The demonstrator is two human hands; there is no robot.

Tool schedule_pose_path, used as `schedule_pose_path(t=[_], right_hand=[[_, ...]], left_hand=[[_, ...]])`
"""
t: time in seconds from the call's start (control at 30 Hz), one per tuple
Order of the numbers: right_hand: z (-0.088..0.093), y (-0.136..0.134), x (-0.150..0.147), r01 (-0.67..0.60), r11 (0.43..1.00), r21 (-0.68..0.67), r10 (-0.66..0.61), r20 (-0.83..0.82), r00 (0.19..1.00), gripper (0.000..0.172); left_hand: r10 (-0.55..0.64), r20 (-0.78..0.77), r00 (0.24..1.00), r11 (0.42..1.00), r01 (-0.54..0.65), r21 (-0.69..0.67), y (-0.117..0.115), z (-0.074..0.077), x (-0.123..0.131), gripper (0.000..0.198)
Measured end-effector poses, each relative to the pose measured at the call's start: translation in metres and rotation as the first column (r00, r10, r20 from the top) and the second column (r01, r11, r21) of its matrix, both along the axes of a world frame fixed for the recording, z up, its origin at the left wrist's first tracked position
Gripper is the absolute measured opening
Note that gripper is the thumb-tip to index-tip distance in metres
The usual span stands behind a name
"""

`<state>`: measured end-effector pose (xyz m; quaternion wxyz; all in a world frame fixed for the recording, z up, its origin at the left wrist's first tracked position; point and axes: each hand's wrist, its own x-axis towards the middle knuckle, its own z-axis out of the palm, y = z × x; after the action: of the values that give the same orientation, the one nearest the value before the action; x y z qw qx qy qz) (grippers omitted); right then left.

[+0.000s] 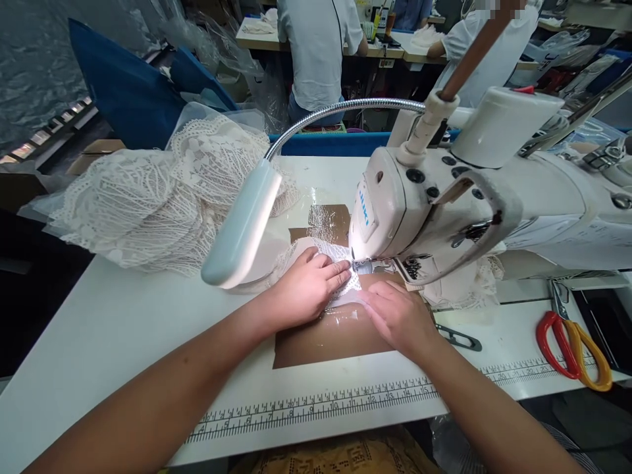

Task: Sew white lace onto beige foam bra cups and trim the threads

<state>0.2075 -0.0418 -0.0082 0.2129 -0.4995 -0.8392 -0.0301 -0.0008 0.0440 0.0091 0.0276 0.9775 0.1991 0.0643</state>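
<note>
White lace fabric (340,253) lies under the needle area of a white sewing machine (390,197). My left hand (313,283) rests flat on the lace with its fingers stretched toward the needle. At the front right edge of the same cloth is my right hand (397,315), thumb and fingers brought together on the sheer border. Both hands lie low over the brown taped patch (316,342) on the table. The lit lamp (241,227) on a bent metal neck hangs left of the needle. Fingers partly cover the cloth.
A heap of lace pieces (143,204) covers the table's back left. Red-and-yellow-handled scissors (573,345) and dark thread snips (459,338) lie to the right. A printed ruler (311,411) runs along the front edge. Other people (318,52) sit at tables behind.
</note>
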Motion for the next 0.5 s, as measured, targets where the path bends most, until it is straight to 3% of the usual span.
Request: schedule_pose_path(t=[0.3, 0.5], right_hand=[[0.0027, -0.0028, -0.0002, -0.007, 0.999, -0.046, 0.01, 0.063, 0.998, 0.039], [0.0006, 0.002, -0.0046, 0.062, 0.995, -0.081, -0.054, 0.086, 0.995, 0.045]], left_hand=[[0.054, 0.012, 0.998, 0.997, -0.055, 0.063, 0.0019, -0.0014, -0.0015, 0.037], [0.106, 0.039, 0.994, 0.992, -0.109, 0.065, 0.007, -0.0052, -0.0033, 0.035]])
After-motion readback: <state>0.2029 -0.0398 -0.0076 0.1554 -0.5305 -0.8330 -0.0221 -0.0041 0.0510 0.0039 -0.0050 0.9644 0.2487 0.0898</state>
